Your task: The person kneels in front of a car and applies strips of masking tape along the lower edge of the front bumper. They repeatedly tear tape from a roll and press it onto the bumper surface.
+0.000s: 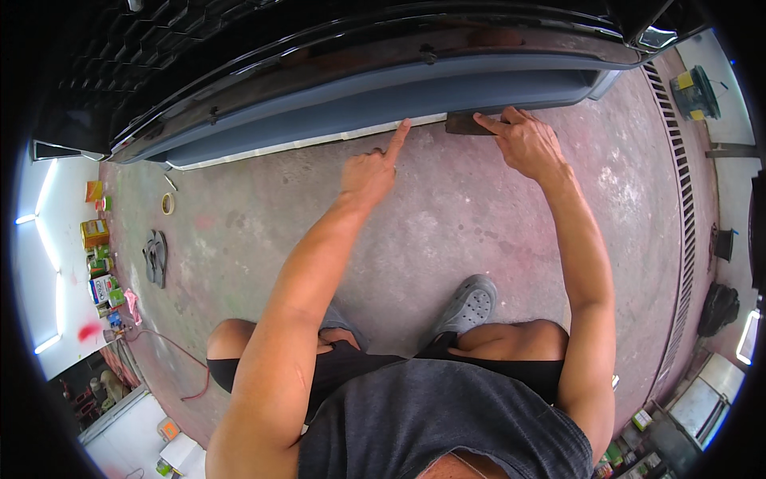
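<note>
A car's black bumper (335, 76) spans the far side, with a blue-grey lower panel (335, 108). Along the panel's bottom edge runs a pale strip of tape (295, 144), ending near the dark piece. My left hand (367, 172) points its index finger onto the strip's right part; the other fingers curl in, and nothing shows in them. Farther right, my right hand (531, 144) holds a dark flat piece (467, 124) by its right end, against the panel's lower edge. That piece looks like a rectangular sheet or pad; I cannot make out its exact kind.
On the concrete floor (447, 215) at left lie a tape roll (167, 203) and grey flip-flops (155, 258). Several cans (96, 234) line the left wall. A drain grate (685, 199) runs down the right side; a dark green bucket (696, 93) stands beyond it.
</note>
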Motion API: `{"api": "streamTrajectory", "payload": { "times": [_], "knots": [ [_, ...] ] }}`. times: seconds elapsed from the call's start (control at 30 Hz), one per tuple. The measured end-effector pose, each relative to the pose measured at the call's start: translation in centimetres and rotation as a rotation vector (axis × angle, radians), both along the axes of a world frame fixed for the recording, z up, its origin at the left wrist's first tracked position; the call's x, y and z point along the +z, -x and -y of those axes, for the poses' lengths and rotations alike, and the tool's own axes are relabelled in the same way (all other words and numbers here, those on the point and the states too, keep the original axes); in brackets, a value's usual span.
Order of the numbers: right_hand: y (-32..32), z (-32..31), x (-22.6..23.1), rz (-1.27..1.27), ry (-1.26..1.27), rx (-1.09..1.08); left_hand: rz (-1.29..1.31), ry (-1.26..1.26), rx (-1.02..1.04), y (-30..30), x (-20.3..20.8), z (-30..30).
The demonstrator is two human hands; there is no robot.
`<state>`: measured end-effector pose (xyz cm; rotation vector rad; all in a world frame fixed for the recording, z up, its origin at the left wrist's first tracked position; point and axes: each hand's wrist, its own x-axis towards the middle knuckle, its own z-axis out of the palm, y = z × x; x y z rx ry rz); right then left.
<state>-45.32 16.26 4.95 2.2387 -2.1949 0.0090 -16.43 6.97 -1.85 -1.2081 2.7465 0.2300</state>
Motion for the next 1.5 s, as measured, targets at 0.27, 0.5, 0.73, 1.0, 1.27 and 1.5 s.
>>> {"api": "streamTrajectory", "payload": {
  "times": [0.27, 0.5, 0.73, 1.0, 1.27, 1.5],
  "knots": [
    [1.3, -2.4, 2.3, 0.058, 0.003, -0.025, 0.039, 0.065, -0.028, -1.1, -1.7, 0.0],
    [-1.4, -1.8, -2.5, 0.077, 0.134, 0.192, -0.012, 0.180, -0.042, -0.9, -2.0, -0.4],
    [1.5, -3.5, -2.9, 0.066, 0.095, -0.017, 0.018, 0.089, -0.010, -2.1, -2.3, -0.2],
    [-0.7, -1.9, -3.2, -0.022, 0.183, 0.081, -0.097, 0.114, 0.038, -5.0, -4.2, 0.3],
    [-0.8, -14.6, 3.3, 0.045, -0.143, -0.290, -0.304, 0.131, -0.016, -8.8, -6.6, 2.1],
    [-1.7, -22.1, 3.4, -0.064, -0.247, -0.728, -0.651, -0.011, -0.165, -10.3, -5.8, 2.5]
  ]
}}
